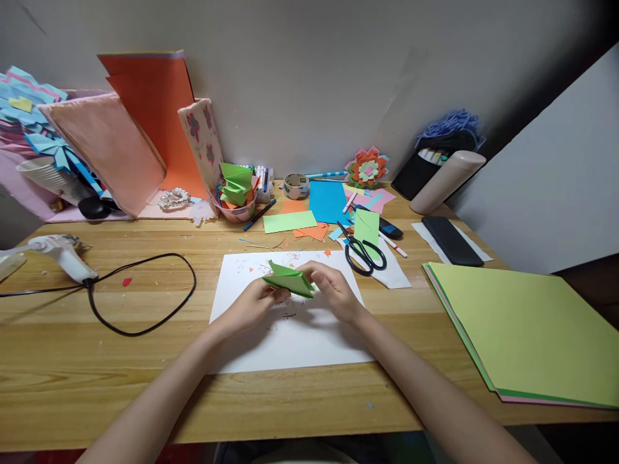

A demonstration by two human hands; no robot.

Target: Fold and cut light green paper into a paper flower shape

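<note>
A folded piece of green paper [290,281] is held between both hands above a white sheet [309,345] marked with small coloured specks. My left hand [255,303] pinches its left end, thumb and fingers closed on it. At its right end, my right hand [333,290] has its fingers bent around the edge of the folds. Black-handled scissors [363,250] lie just beyond my right hand, partly over a light green piece [367,229] and white paper.
A glue gun [65,254] with a looping black cable [193,290] lies at the left. Coloured sheets [527,328] are stacked at the right, below a black phone [451,240]. Along the back stand a basket [236,211], tape [296,186] and a paper flower [367,169].
</note>
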